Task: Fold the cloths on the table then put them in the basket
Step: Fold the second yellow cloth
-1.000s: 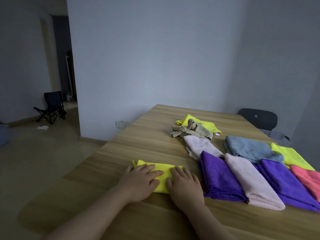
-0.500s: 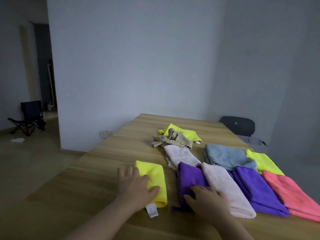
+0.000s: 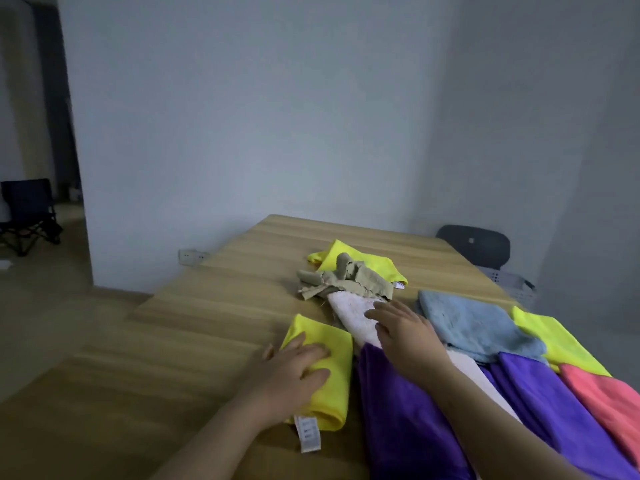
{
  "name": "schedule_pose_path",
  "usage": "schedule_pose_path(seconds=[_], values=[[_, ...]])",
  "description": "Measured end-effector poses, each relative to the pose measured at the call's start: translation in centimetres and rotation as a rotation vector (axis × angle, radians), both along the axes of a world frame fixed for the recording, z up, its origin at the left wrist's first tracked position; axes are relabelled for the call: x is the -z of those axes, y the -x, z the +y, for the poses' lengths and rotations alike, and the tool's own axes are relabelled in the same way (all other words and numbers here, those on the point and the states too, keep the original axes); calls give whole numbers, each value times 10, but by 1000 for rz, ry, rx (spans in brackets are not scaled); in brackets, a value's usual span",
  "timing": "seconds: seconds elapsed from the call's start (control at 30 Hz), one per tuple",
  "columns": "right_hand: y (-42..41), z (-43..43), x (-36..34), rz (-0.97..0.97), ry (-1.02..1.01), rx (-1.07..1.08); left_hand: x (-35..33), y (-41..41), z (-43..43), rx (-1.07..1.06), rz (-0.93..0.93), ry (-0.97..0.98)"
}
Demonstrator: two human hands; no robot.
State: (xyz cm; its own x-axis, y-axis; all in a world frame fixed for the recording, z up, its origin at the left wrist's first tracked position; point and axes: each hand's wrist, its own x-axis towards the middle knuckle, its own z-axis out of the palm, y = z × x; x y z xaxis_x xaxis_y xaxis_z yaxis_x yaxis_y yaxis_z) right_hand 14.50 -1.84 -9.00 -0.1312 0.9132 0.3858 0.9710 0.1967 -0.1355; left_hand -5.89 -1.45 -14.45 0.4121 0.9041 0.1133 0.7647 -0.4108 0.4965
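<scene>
Yellow folded cloth (image 3: 329, 368) lies on the wooden bench (image 3: 194, 341), a white care label (image 3: 309, 434) trailing from its near end, print too blurred to read; left hand (image 3: 294, 374) presses flat on it, grip spread wide, holding nothing; right hand (image 3: 405, 336) rests with fingers loosely splayed on the pale pink cloth (image 3: 349, 311), just beside a purple folded cloth (image 3: 405, 420); grey basket (image 3: 512, 284) sits beyond the bench's far right edge.

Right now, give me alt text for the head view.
Left hand presses flat on a folded yellow cloth while the right hand reaches over a white cloth; folded purple, pink, blue and coral cloths line the wooden table.
</scene>
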Motion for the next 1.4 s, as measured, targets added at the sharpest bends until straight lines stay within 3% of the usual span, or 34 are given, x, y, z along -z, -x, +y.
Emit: schedule_pose_path(seconds=[0.13, 0.2, 0.37, 0.47, 0.53, 0.63, 0.7, 0.87, 1.0, 1.07, 1.17, 1.27, 1.4], values=[[8, 33, 13, -55, 433, 18, 2, 5, 12, 36, -3, 28], [4, 38, 21, -103, 507, 127, 1, 6, 18, 8, -11, 59], [7, 50, 23, -106, 472, 297, 0, -4, 18, 6, 29, 65], [10, 49, 19, 56, 439, 269, -2, -8, 16, 49, 57, 74], [6, 42, 15, 134, 297, 262, -4, -7, 15, 68, 85, 68], [-7, 25, 9, 22, 94, 277, -5, -8, 11, 56, 126, 33], [-18, 15, 5, -33, 118, 306, -7, -9, 5, 34, 120, 9], [-45, 0, -6, 2, 117, 355, -34, -10, -2, -71, -69, -170], [-57, 5, -3, 129, 13, 367, -52, -26, 16, 2, -132, -339], [-61, 9, 11, 172, 69, 390, -63, -39, 39, 13, -154, -302], [-64, 16, 34, 179, 136, 442, -75, -62, 83, -165, -307, -188], [-64, 22, 42, 164, 88, 449, -67, -93, 127, -246, -253, -170], [-66, 25, 47, 149, 46, 463, -41, -125, 165, -280, 98, -136]])
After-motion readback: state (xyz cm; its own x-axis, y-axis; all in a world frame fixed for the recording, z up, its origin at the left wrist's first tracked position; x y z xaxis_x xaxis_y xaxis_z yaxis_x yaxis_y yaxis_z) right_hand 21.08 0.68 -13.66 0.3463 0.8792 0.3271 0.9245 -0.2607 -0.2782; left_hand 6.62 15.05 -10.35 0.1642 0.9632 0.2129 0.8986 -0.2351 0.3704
